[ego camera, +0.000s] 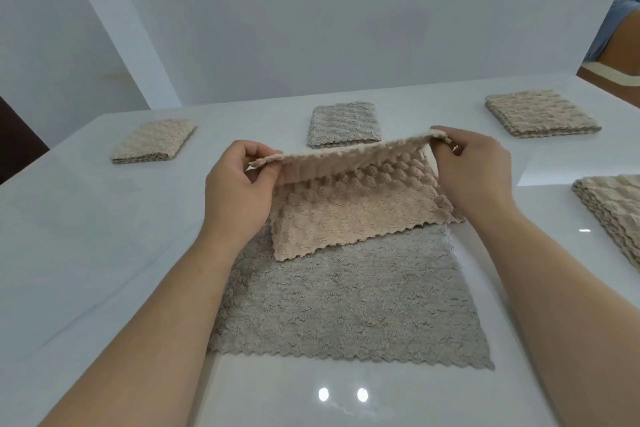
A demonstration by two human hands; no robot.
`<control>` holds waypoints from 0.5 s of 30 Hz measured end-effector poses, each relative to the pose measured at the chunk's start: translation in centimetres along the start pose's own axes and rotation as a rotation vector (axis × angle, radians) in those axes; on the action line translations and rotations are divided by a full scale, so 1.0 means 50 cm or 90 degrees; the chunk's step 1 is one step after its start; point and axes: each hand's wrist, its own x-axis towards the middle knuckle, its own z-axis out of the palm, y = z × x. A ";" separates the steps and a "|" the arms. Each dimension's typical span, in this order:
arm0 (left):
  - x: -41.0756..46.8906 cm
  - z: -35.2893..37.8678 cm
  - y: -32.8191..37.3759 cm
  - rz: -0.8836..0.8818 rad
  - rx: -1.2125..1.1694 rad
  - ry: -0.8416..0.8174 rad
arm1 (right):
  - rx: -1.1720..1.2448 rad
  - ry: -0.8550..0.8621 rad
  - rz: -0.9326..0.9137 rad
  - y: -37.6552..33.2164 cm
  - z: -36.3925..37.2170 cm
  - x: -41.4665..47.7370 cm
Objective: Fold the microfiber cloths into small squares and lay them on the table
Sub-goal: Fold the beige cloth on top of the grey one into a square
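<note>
A grey microfiber cloth [346, 305], the largest piece, lay spread flat on the white table [86, 236] near its front edge. A beige cloth [346, 211] rested on its far part, with the upper layer lifted. The left hand [239, 187] and right hand [474, 170] each pinched an upper corner in thumb and fingers [263, 149]. A stack of cloths [613, 215] sat at the right edge. Beyond, well apart, lay a folded beige square [540, 114], a folded grey square [343, 124] and a smaller beige square [152, 141].
</note>
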 end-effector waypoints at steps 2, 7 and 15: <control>-0.002 0.001 0.003 0.003 -0.006 -0.015 | 0.010 -0.013 0.027 -0.004 -0.005 0.002; -0.006 -0.002 0.011 -0.024 -0.025 -0.047 | 0.073 -0.059 0.082 -0.010 -0.011 -0.005; -0.016 -0.007 0.043 -0.095 0.092 -0.084 | 0.023 -0.068 0.126 -0.036 -0.028 -0.016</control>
